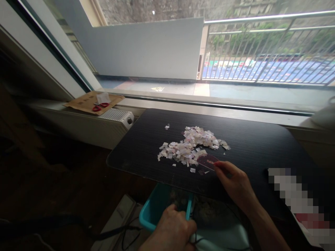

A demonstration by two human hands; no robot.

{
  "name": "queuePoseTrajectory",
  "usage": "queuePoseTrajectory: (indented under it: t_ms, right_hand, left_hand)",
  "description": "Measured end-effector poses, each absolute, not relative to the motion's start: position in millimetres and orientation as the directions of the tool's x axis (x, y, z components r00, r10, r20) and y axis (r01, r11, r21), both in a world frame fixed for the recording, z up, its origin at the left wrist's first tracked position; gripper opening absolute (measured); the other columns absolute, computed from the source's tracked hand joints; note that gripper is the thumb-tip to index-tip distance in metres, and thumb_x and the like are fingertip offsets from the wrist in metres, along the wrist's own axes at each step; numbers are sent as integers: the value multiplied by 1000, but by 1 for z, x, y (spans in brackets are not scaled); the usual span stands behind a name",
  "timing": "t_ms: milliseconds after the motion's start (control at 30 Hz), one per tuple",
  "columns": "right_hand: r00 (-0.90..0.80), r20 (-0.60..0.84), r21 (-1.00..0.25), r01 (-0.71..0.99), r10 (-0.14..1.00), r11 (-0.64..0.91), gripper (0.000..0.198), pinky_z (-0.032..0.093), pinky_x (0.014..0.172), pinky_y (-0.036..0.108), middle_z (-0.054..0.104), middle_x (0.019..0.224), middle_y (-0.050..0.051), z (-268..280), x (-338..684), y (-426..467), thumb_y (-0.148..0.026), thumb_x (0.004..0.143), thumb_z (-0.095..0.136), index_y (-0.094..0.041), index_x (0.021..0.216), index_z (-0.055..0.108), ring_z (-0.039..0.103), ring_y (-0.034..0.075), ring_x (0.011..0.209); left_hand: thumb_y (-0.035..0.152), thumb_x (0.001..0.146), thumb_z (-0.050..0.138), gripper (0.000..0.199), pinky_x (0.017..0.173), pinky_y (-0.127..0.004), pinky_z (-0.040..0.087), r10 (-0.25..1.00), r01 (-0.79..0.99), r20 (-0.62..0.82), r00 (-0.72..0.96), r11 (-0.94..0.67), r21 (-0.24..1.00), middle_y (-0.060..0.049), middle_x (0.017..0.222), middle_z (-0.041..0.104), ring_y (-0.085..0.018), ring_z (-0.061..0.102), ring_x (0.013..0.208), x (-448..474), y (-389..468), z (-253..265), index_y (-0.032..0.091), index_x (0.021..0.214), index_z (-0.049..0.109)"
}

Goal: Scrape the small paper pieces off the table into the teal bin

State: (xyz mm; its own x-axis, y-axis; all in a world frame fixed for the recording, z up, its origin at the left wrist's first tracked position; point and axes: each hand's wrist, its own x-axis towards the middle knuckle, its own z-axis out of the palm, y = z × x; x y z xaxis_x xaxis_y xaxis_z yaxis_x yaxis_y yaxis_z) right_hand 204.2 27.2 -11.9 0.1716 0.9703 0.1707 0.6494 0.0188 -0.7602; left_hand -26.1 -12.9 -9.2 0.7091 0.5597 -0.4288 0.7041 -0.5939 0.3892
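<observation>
Many paper scraps (188,145) are heaped mid-table, reaching toward the near edge of the black table (261,139); some could be scattered past the teal bin (157,209) held below it. The bin rim is gripped by the left hand (172,230). A small dark card (207,162) is pinched by the right hand (232,181), wrist low, at the pile's near side.

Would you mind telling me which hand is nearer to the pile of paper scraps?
Right. The right hand sits at the pile's near edge; the left hand grips the teal bin below the table.

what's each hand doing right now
Left hand: closed on the rim of the teal bin below the table edge.
Right hand: fingers pinching a small card beside the paper scraps.
</observation>
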Motion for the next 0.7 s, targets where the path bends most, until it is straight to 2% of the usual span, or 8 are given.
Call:
queuePoseTrajectory:
  t_ms: [100,233,367,500,600,700]
  right_hand:
    - [110,143,-772,634,984,42,16,48,75,26,72,90,1,-5,202,23,-30,85,55,-21,90,68,66,18,84]
    - [122,159,-782,621,980,50,15,47,75,24,71,89,1,3,196,17,-29,86,55,-21,90,67,66,16,84]
    - [50,147,-775,627,988,83,14,47,71,24,69,84,0,1,189,16,-27,87,53,-22,89,67,64,16,78]
    - [64,101,-730,682,993,30,13,47,70,26,69,84,0,-1,197,10,-27,85,55,-23,89,66,64,17,77]
    - [125,155,-696,717,980,19,12,46,71,28,68,86,1,0,205,7,-29,86,56,-23,90,66,64,18,78]
    - [97,213,-713,696,972,86,14,46,73,28,67,87,1,0,202,10,-29,88,53,-22,91,65,63,18,80]
  left_hand:
    - [35,74,73,19,83,-36,43,543,709,-462,702,-594,380,-5,77,68,-24,64,75,-24,-9,-3,19,80,66]
    - [33,75,72,17,82,-36,43,541,713,-470,698,-589,381,-6,79,68,-26,65,78,-23,-8,1,19,81,66]
    - [33,74,73,17,82,-36,43,549,711,-455,701,-587,388,-6,80,69,-26,65,78,-22,-10,0,18,81,66]
    - [32,72,75,18,84,-37,42,558,708,-436,706,-574,412,-5,78,69,-24,65,76,-24,-11,-5,18,79,66]
    - [33,74,73,17,87,-37,41,577,701,-399,713,-562,439,-4,79,69,-24,66,78,-26,-11,-6,18,79,65]
    - [31,74,74,16,85,-36,42,569,709,-423,705,-582,398,-5,80,69,-26,66,80,-23,-11,-1,18,80,66]
